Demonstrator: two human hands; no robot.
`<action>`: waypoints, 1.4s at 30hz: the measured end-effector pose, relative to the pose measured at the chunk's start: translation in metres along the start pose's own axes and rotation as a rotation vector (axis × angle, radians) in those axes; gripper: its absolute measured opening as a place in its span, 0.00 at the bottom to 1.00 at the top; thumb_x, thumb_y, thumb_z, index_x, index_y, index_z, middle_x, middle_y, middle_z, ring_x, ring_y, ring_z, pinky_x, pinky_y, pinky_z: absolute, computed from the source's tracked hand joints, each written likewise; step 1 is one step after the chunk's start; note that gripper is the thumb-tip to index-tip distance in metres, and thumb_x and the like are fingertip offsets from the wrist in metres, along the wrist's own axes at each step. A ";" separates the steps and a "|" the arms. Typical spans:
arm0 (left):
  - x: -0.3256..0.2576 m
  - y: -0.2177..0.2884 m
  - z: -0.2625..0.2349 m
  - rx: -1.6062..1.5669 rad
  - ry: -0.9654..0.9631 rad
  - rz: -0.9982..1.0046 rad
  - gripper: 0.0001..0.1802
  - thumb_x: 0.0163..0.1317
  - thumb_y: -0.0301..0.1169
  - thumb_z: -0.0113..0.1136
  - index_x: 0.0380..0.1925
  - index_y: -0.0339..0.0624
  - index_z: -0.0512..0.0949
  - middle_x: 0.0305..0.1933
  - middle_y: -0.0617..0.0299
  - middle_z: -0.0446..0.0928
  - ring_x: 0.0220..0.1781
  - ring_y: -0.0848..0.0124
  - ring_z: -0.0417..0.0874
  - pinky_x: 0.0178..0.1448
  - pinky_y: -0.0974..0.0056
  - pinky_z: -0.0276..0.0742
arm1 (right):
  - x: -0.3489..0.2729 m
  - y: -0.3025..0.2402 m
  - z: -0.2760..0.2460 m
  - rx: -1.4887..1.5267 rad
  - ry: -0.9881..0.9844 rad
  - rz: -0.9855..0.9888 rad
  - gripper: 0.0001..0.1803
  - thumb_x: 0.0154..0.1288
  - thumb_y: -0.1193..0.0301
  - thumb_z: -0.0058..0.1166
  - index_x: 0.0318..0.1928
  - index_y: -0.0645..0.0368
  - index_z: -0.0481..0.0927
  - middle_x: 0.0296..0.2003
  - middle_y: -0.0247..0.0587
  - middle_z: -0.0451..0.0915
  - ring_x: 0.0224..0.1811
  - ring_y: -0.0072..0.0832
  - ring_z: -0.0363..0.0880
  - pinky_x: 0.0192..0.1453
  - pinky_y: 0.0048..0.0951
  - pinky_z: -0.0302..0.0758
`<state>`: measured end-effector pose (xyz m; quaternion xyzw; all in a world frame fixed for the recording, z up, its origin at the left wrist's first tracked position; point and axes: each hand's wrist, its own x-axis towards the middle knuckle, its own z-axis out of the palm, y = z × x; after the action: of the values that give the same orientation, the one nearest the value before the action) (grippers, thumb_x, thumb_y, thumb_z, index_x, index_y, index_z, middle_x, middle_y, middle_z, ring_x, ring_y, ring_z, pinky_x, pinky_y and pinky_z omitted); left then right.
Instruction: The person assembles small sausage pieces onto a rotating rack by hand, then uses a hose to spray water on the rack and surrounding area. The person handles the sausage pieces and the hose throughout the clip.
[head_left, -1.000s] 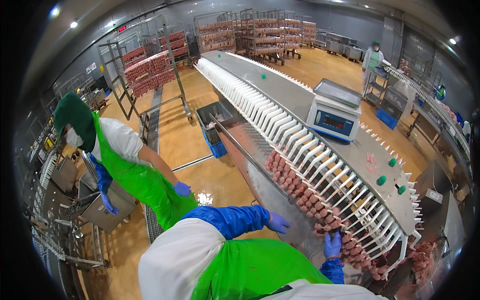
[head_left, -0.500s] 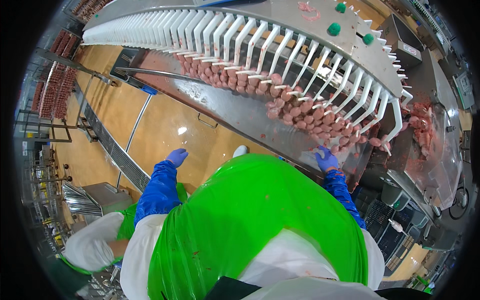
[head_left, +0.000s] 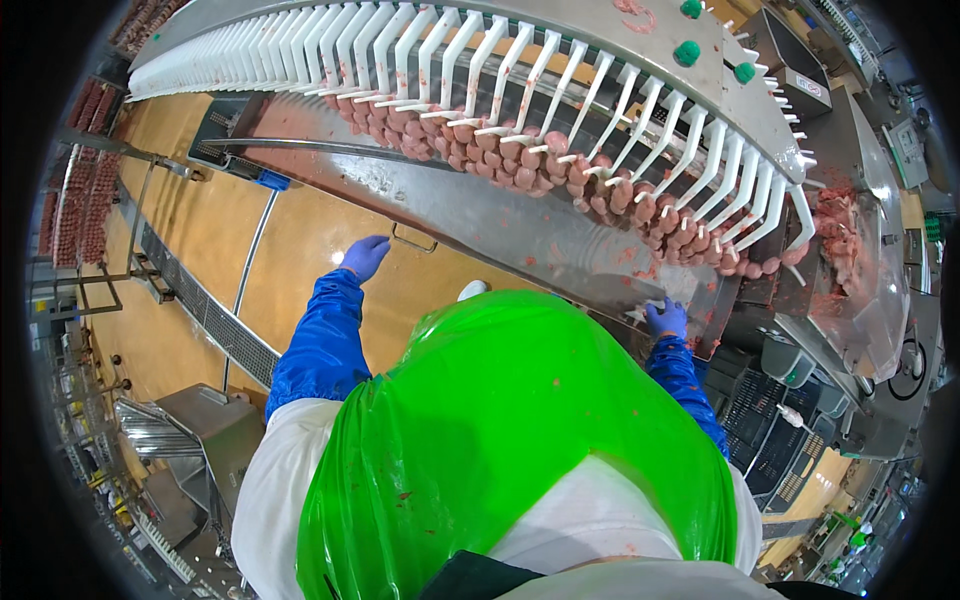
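Overhead, head view: since half a second earlier, the right blue-gloved hand [head_left: 666, 319] had dropped onto the sloped steel tray [head_left: 520, 225], fingers curled, grip unclear, below the pink sausage links [head_left: 560, 170] on white plastic hooks [head_left: 520, 75]. The left blue-gloved hand [head_left: 364, 256] hung loosely open, empty, over the floor, so work had shifted to the tray.

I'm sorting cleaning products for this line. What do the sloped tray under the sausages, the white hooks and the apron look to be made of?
The sloped tray looks like stainless steel: grey, dull sheen, smeared red. The white hooks seem moulded plastic: matt and uniform. The green apron looks like thin glossy plastic film, translucent and wrinkled. The gloves on the left hand and right hand look like thin rubber.
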<state>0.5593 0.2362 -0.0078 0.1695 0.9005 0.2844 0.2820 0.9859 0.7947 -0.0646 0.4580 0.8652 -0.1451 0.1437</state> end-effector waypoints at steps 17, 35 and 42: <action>0.140 0.151 -0.029 -0.273 0.158 0.482 0.25 0.56 0.42 0.66 0.46 0.32 0.77 0.37 0.59 0.77 0.39 0.71 0.76 0.46 0.63 0.73 | -0.115 -0.071 0.005 0.209 0.300 0.012 0.35 0.57 0.53 0.59 0.63 0.53 0.70 0.65 0.53 0.65 0.69 0.48 0.60 0.71 0.43 0.57; 0.160 0.144 -0.072 -0.975 -0.298 0.202 0.13 0.72 0.41 0.45 0.49 0.50 0.73 0.48 0.68 0.76 0.47 0.73 0.78 0.46 0.64 0.73 | -0.210 -0.074 0.021 0.246 0.287 0.284 0.35 0.58 0.53 0.58 0.64 0.53 0.69 0.64 0.53 0.65 0.67 0.48 0.62 0.70 0.44 0.60; 0.144 0.132 -0.031 -0.814 -0.028 0.134 0.20 0.67 0.39 0.54 0.58 0.47 0.71 0.44 0.66 0.78 0.41 0.74 0.79 0.41 0.68 0.74 | -0.142 -0.053 -0.014 0.411 0.456 0.087 0.35 0.58 0.54 0.58 0.63 0.57 0.69 0.64 0.54 0.65 0.67 0.49 0.62 0.70 0.43 0.59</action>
<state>0.4465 0.3930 0.0343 0.1062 0.6974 0.6330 0.3188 1.0166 0.6654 0.0090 0.5350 0.8071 -0.2041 -0.1436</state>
